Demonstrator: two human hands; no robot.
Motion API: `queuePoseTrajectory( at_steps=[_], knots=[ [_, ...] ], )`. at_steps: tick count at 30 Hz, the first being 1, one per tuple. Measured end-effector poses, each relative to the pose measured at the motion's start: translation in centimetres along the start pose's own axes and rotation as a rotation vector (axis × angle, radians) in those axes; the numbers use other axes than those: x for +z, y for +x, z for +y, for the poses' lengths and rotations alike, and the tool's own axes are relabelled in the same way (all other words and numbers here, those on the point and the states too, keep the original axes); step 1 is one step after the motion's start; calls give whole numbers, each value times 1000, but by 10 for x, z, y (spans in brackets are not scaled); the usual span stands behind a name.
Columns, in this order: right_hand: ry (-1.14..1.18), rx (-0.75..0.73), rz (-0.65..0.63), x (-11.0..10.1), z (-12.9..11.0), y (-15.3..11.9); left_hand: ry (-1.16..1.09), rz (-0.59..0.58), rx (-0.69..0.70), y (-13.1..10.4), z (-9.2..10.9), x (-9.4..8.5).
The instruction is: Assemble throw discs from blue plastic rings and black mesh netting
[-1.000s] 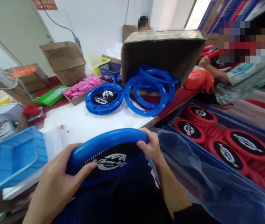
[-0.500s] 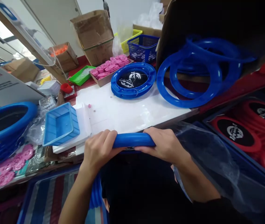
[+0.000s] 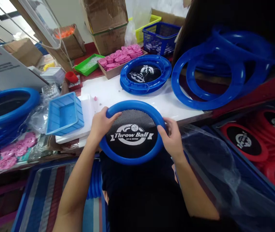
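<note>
While the left hand (image 3: pixel 100 125) and right hand (image 3: pixel 173 138) held its rim, a Throw Ball disc (image 3: pixel 131 137) showed its printed face

As it was held before the near edge of the white-surfaced worktop (image 3: pixel 178 111), above the dark clothing (image 3: pixel 139 193) of the person's lap, the disc lay tilted toward the wearer, its blue rim (image 3: pixel 132 160) encircling black mesh (image 3: pixel 134 115). White lettering read "Throw Ball" and "Fly & Catch", upright from the wearer's side. Whether the disc's underside touched the lap could not be told.

The left grip was clamped on the rim at the upper left, thumb on top, reaching over the mesh; the other fingers were mostly hidden. The right grip was clamped at the right side, thumb over the rim and fingers curled around its outer edge.

Beyond, on the worktop, lay a second blue-rimmed disc (image 3: pixel 143 76), its print turned askew. To its right, blue plastic rings (image 3: pixel 207 104) overlapped at the mouth of a dark, open box (image 3: pixel 200 16). Behind the second disc stood a shallow carton of pink pieces (image 3: pixel 121 58), with a green tray (image 3: pixel 79 69) to its left and a blue mesh basket (image 3: pixel 159 40) to its right. A light-blue plastic bin (image 3: pixel 65 112) stood near the left hand, and farther left was a stack of blue-rimmed discs (image 3: pixel 9 119). Beside the right forearm spread clear plastic sheeting (image 3: pixel 210 154); past it, red-rimmed discs (image 3: pixel 244 143) filled a blue crate (image 3: pixel 239 174).
</note>
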State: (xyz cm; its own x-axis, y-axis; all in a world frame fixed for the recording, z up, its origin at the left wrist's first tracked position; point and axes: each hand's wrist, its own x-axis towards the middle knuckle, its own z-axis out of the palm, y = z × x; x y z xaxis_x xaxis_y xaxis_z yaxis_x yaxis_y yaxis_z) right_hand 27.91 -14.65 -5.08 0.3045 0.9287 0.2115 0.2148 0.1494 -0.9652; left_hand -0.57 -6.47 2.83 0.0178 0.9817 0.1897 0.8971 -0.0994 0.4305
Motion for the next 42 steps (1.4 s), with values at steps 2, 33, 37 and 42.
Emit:
queuePoseTrajectory(
  at_steps=[2, 33, 37, 42],
  knots=[
    [176, 191, 44, -2, 22, -22, -44, 1, -71, 1, -4, 3],
    [242, 470, 382, 34, 56, -33, 374, -162, 75, 57, 66, 28],
    [250, 414, 352, 36, 61, -31, 341, -129, 66, 54, 68, 27],
    [353, 408, 251, 20, 50, -23, 204, -194, 46, 44, 56, 13]
  ],
)
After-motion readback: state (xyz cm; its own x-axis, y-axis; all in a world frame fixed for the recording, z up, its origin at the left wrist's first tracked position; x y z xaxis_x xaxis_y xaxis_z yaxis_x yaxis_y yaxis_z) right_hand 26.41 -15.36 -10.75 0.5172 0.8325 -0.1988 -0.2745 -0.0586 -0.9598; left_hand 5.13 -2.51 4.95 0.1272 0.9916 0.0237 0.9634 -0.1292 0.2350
